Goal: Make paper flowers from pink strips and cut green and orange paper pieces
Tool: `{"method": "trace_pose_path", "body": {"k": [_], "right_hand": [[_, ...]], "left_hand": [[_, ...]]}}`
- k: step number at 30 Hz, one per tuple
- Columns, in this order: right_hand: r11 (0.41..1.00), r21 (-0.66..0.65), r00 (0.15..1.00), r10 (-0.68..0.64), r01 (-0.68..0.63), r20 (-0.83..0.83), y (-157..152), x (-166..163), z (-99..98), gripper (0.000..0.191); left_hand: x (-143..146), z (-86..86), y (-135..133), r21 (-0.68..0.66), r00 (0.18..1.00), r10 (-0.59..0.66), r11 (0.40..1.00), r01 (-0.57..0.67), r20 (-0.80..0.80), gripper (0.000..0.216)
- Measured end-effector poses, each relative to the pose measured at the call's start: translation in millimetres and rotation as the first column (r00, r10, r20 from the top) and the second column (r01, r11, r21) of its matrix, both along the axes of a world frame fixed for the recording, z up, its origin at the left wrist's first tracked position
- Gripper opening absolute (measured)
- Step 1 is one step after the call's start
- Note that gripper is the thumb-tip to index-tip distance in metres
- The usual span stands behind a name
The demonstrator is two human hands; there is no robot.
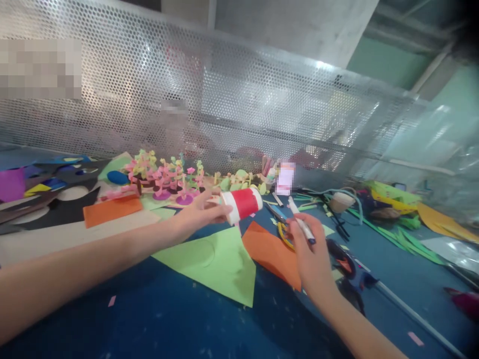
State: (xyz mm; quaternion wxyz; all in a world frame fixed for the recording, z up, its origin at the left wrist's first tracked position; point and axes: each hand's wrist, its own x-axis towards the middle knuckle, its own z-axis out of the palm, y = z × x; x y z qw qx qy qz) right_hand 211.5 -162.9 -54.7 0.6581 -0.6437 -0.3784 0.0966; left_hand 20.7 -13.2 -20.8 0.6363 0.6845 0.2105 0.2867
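My left hand (pixel 211 209) grips a small paper cup (pixel 247 203), white with a red band, tipped on its side above the table. In my right hand (pixel 309 237) is a white marker (pixel 302 222) with a dark end, its other end pointing up and away. Under the cup lies a light green paper sheet (pixel 219 262) bearing a faint curved line. An orange paper piece (pixel 273 252) lies to its right, below my right hand. Scissors with yellow handles (pixel 285 234) are partly hidden by that hand.
Pink and yellow paper flower stands (pixel 164 177) crowd the back left. A hot glue gun (pixel 352 267) with a white stick lies on the right, near green paper strips (pixel 407 242). Behind the table (pixel 157 319) rises a perforated metal screen (pixel 239 109).
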Motion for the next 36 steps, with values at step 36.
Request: {"method": "trace_pose_path", "body": {"k": [36], "right_hand": [[0.859, -0.404, 0.804, -0.013, 0.314, 0.595, 61.1, 156.7, 19.4, 0.044]], "left_hand": [[-42.7, -48.4, 15.8, 0.762, 0.917, 0.176, 0.623, 0.179, -0.359, 0.018]]}}
